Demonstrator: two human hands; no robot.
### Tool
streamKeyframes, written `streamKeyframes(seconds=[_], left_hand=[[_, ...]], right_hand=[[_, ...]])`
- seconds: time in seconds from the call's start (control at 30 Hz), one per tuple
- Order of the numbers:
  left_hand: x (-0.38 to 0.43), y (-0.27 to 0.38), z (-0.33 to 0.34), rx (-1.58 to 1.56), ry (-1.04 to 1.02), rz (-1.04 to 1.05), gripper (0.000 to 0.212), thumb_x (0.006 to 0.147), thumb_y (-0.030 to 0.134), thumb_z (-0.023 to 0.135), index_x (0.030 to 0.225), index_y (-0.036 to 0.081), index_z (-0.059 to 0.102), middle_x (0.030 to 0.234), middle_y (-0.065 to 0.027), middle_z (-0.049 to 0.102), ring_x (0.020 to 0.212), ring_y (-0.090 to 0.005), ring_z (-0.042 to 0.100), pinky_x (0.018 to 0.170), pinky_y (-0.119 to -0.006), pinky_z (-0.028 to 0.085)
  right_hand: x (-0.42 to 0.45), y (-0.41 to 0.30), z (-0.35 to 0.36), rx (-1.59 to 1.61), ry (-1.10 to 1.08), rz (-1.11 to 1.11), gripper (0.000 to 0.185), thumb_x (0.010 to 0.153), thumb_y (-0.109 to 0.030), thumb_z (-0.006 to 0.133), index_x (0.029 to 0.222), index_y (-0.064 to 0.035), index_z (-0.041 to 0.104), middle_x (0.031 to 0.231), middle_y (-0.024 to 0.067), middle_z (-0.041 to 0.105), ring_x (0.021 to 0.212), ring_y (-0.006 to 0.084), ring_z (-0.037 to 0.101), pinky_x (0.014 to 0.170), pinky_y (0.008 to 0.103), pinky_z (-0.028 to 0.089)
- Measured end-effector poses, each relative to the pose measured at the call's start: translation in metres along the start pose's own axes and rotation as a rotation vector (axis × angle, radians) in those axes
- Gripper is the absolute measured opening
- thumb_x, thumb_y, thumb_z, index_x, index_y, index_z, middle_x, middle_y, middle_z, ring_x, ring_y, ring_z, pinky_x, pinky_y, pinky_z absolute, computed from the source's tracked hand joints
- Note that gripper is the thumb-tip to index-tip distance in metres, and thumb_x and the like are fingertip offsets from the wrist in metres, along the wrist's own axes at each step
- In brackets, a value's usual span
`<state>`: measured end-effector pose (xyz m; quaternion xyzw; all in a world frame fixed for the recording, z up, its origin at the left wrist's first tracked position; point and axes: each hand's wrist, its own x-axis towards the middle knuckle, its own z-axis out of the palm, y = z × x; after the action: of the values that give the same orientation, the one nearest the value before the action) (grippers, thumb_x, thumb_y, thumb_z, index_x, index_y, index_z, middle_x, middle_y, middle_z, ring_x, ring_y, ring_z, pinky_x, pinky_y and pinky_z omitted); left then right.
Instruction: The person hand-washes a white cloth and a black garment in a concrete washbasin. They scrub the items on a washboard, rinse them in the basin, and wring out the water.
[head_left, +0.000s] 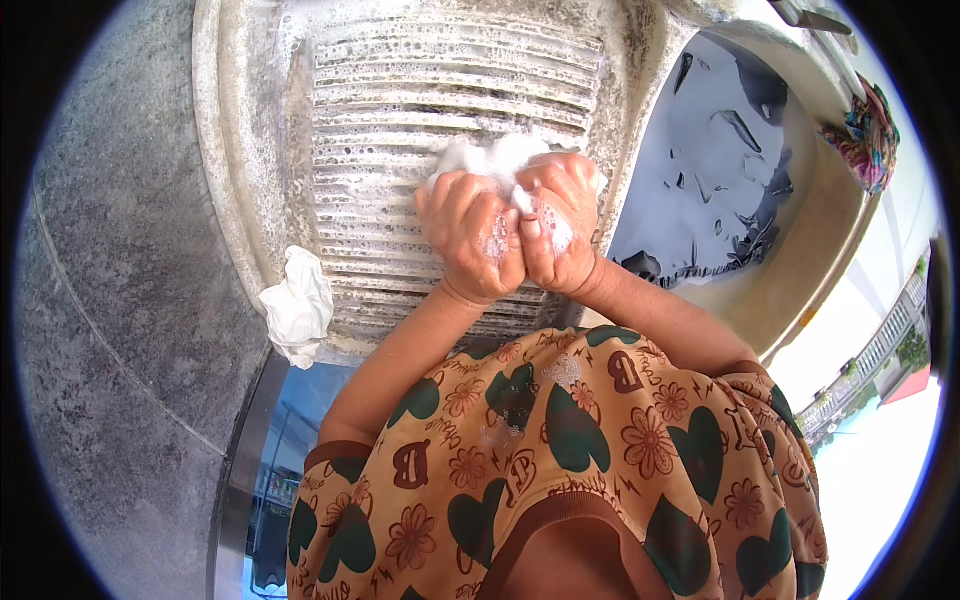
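Observation:
A white bundle (495, 156), thick with suds and apparently a wet cloth, lies on the ridged washboard (450, 82) of a stone-like laundry sink. My left hand (474, 232) is curled around its near left part. My right hand (561, 217) grips it on the right, so that both fists meet at the thumbs. Lather clings to the skin near both thumbs. The fingertips and much of the bundle are hidden under the fists.
A basin (832, 255) of cloudy, reflecting water adjoins the washboard on the right. A colourful patterned cloth (870, 139) hangs at its far right rim. Crumpled white cloth (300, 307) rests on the sink's left edge, beside a grey wall or floor surface (127, 225).

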<state>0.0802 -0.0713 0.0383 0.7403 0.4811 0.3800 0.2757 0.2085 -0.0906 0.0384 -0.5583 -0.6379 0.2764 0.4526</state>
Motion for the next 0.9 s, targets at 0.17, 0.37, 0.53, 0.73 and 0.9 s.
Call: streamKeyframes(seconds=[0.17, 0.37, 0.53, 0.73, 0.9], left_hand=[[0.008, -0.016, 0.000, -0.058, -0.079, 0.052, 0.018, 0.075, 0.023, 0.054, 0.071, 0.005, 0.052, 0.077, -0.0115, 0.051, 0.071, -0.0292, 0.050, 0.070, -0.043, 0.035], [0.033, -0.006, 0.003, 0.014, -0.090, 0.033, 0.019, 0.084, 0.015, 0.049, 0.069, 0.003, 0.052, 0.068, -0.0165, 0.055, 0.064, -0.0384, 0.053, 0.061, -0.044, 0.039], [0.041, -0.008, -0.001, 0.157, -0.161, -0.329, 0.034, 0.093, 0.024, 0.048, 0.082, -0.001, 0.066, 0.077, -0.0214, 0.064, 0.075, -0.0405, 0.062, 0.064, -0.045, 0.046], [0.080, 0.047, 0.013, -0.450, -0.332, -1.139, 0.069, 0.095, 0.055, 0.049, 0.115, -0.010, 0.059, 0.107, -0.0152, 0.068, 0.089, -0.0251, 0.067, 0.080, -0.039, 0.053], [0.080, 0.096, 0.062, -0.141, -0.586, -0.487, 0.060, 0.090, 0.056, 0.061, 0.107, -0.001, 0.066, 0.096, -0.0084, 0.069, 0.084, -0.0180, 0.065, 0.071, -0.032, 0.050]], right_hand=[[0.017, 0.016, -0.005, -0.028, -0.132, -0.086, 0.011, 0.078, -0.021, 0.056, 0.073, -0.0117, 0.056, 0.077, 0.0064, 0.053, 0.073, 0.0283, 0.048, 0.070, 0.0420, 0.034], [0.029, 0.017, -0.008, -0.074, -0.079, -0.061, 0.018, 0.086, -0.022, 0.052, 0.071, -0.0119, 0.057, 0.071, 0.0076, 0.056, 0.070, 0.0308, 0.052, 0.067, 0.0431, 0.039], [0.041, 0.004, -0.003, -0.104, -0.139, 0.196, 0.029, 0.091, -0.029, 0.049, 0.083, -0.0057, 0.064, 0.080, 0.0138, 0.066, 0.079, 0.0344, 0.061, 0.075, 0.0449, 0.048], [0.047, 0.023, -0.076, 0.083, -0.243, 0.458, 0.063, 0.092, -0.059, 0.047, 0.104, -0.0013, 0.069, 0.092, 0.0200, 0.070, 0.095, 0.0350, 0.067, 0.086, 0.0403, 0.051], [-0.018, 0.097, -0.207, 0.151, 0.247, 0.794, 0.055, 0.088, -0.053, 0.060, 0.092, 0.0005, 0.071, 0.088, 0.0200, 0.070, 0.087, 0.0328, 0.069, 0.079, 0.0399, 0.052]])
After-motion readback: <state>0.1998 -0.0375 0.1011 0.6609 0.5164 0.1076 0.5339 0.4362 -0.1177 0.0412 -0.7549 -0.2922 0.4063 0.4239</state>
